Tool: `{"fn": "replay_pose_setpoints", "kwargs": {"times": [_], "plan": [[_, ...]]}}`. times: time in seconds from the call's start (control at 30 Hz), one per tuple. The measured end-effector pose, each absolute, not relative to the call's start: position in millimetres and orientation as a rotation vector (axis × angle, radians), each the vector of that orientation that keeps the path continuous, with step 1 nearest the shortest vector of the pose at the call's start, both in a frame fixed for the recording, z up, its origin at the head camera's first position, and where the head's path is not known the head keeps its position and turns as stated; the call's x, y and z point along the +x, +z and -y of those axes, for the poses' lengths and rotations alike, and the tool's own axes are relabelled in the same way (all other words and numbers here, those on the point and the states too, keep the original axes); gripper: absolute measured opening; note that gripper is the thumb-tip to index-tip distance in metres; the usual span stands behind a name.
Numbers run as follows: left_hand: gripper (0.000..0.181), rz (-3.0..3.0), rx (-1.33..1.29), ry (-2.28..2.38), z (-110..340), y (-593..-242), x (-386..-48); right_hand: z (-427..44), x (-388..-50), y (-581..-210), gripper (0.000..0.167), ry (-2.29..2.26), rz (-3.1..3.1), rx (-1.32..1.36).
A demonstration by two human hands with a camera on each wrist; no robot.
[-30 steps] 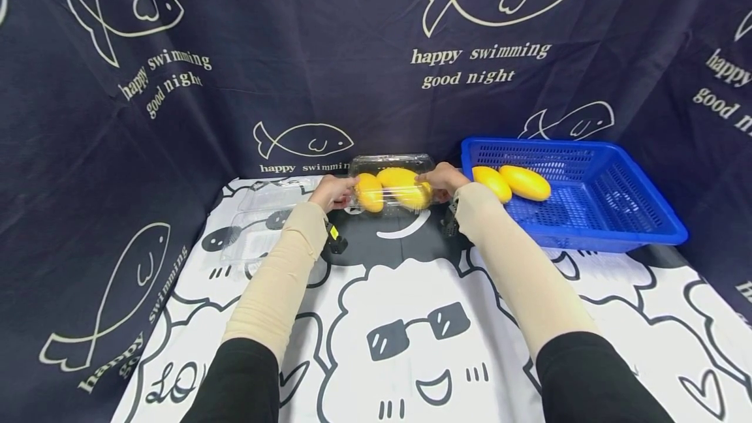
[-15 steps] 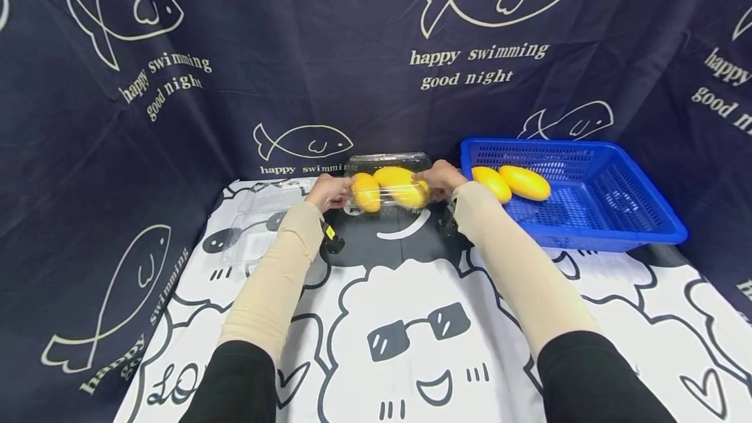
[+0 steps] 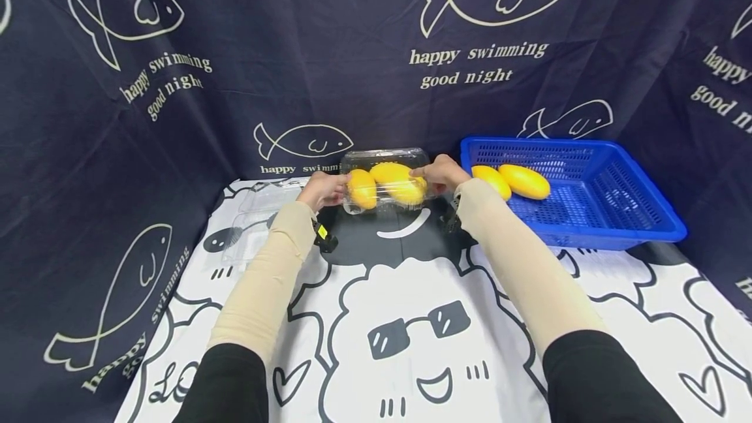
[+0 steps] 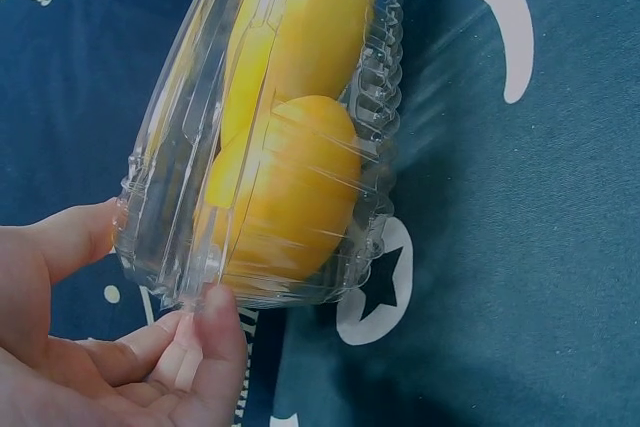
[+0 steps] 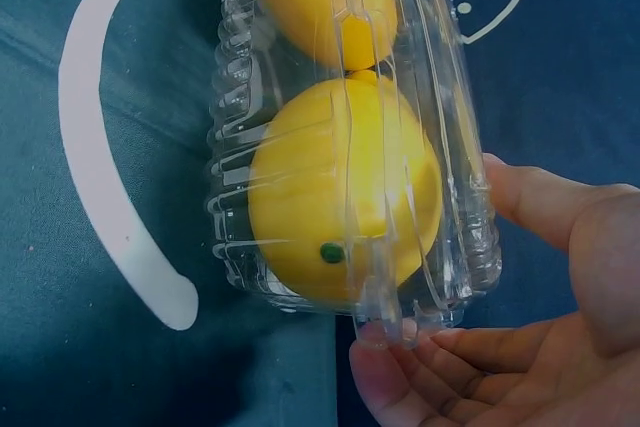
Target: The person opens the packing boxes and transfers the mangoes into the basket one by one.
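Observation:
A clear plastic clamshell box point(image 3: 384, 156) with yellow mangoes point(image 3: 361, 189) inside spans the space between my two hands at the back of the table. Its lid is down over the fruit. My left hand point(image 3: 324, 190) pinches the box's left end; in the left wrist view the thumb and fingertips meet the plastic edge. At the opposite end my right hand point(image 3: 443, 173) pinches the rim, with fingertips on a corner tab in the right wrist view. One mango point(image 5: 345, 187) there shows a small green stem spot. Part of the box's right end is hidden by my right hand.
A blue perforated basket point(image 3: 670, 237) stands at the back right, with two mangoes point(image 3: 525, 182) at its left side. Clear plastic containers point(image 3: 252, 240) lie on the left of the patterned tablecloth, beside my left forearm. A dark fish-print curtain hangs close behind.
Both hands have shifted the clamshell box slightly left and up in the head view. My left hand has moved a little left too. The basket has stayed put.

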State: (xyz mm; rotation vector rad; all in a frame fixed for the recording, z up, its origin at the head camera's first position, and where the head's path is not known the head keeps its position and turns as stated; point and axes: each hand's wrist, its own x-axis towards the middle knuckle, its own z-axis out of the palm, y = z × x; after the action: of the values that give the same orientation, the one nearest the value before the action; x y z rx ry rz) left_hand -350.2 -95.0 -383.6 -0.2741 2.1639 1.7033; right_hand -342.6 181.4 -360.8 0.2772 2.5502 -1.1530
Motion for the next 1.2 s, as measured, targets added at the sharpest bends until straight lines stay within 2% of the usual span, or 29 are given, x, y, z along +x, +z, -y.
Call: {"fn": "replay_pose_setpoints", "kwargs": {"times": [0.3, 0.47, 0.53, 0.7, 0.77, 1.0, 1.2], "plan": [[0.045, -2.149, -0.275, 1.734, 97.0, -373.1, -342.8, -182.8, -337.2, -348.1, 0.035, -1.272, -2.531, 0.201], [0.030, -2.150, -0.279, 1.759, 95.5, -368.0, -338.7, -183.9, -334.7, -345.3, 0.041, -1.295, -2.560, 0.148], [0.031, -2.152, -0.282, 1.764, 95.7, -365.7, -337.3, -184.2, -333.7, -343.5, 0.044, -1.305, -2.566, 0.138], [0.051, -2.163, -0.281, 1.754, 99.2, -360.2, -332.4, -183.5, -331.4, -337.4, 0.048, -1.307, -2.572, 0.148], [0.052, -2.169, -0.274, 1.756, 101.2, -358.3, -330.2, -182.7, -329.8, -335.0, 0.047, -1.320, -2.570, 0.149], [0.039, -2.184, -0.259, 1.787, 106.9, -355.8, -324.2, -182.7, -321.8, -330.4, 0.034, -1.397, -2.519, 0.111], [0.041, -2.188, -0.238, 1.790, 111.8, -356.2, -317.1, -186.1, -314.9, -328.0, 0.051, -1.440, -2.453, 0.091]]}}
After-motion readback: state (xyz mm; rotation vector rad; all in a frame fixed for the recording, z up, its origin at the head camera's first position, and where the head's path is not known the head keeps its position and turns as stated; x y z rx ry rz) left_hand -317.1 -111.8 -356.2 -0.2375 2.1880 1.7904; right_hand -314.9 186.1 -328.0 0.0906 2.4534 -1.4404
